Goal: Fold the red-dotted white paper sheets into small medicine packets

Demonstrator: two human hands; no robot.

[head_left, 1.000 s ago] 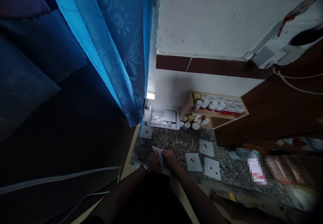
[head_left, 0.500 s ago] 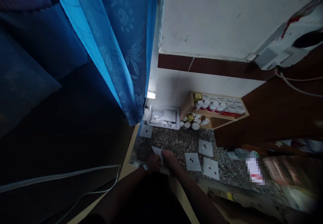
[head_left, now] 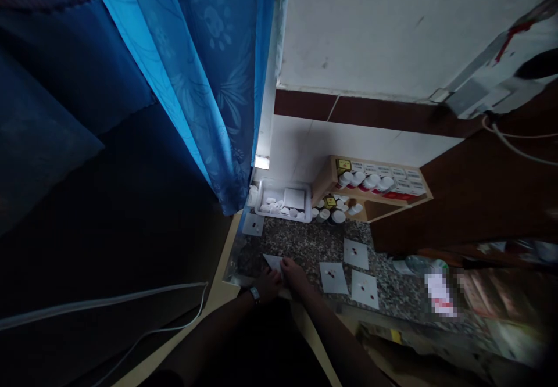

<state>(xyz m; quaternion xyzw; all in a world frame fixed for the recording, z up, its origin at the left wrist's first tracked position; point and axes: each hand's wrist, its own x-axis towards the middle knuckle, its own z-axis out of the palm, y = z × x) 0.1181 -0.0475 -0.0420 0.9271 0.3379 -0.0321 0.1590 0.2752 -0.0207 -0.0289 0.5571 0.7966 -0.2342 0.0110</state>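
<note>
Both my hands are at the front edge of the speckled stone counter, on a folded piece of white paper [head_left: 273,261]. My left hand [head_left: 267,284], with a watch on its wrist, closes over the paper's lower left part. The fingers of my right hand [head_left: 294,276] pinch its right side. What lies inside the fold is hidden. To the right, white paper squares [head_left: 333,285] lie flat with small dark red and pale pills on them. One more paper square [head_left: 253,231] with pills lies at the left, below the tray.
A clear plastic tray [head_left: 258,205] at the back holds folded white packets and a stack of paper. Beside it, white-capped bottles [head_left: 337,217] stand by a wooden shelf [head_left: 322,185] of boxes and bottles. A blue curtain [head_left: 209,85] hangs at left; a plastic bottle [head_left: 416,264] lies right.
My left hand has shifted slightly right and down along the paper, and more of the folded paper shows. My right hand stays at its right side.
</note>
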